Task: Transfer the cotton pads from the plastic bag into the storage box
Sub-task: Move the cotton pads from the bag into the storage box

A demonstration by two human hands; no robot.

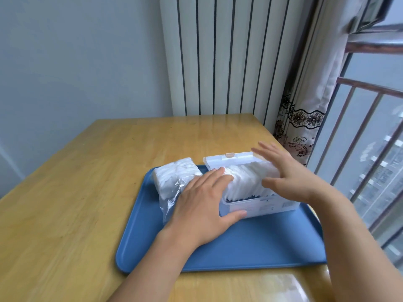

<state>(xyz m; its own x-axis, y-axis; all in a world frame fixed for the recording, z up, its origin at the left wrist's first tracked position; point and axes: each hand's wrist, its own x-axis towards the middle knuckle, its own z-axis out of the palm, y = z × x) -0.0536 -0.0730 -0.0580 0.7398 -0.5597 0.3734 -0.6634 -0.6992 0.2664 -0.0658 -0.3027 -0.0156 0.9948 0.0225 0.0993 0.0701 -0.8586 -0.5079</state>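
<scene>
A clear storage box (259, 207) stands on a blue tray (239, 243), its white lid (233, 159) hinged open at the back. A row of white cotton pads (246, 179) stands upright in it, rising above the rim. My left hand (202, 199) lies flat with straight fingers against the box's left end, fingertips touching the pads and thumb on the box's front wall. My right hand (285, 171) hovers with spread, straight fingers over the right end of the pads. A clear plastic bag (174, 182) with more cotton pads lies on the tray, left of the box.
The tray sits on a wooden table (76, 192). A white radiator (229, 55) stands behind the table. To the right hang a patterned curtain (305, 118) and a window with metal bars (359, 136).
</scene>
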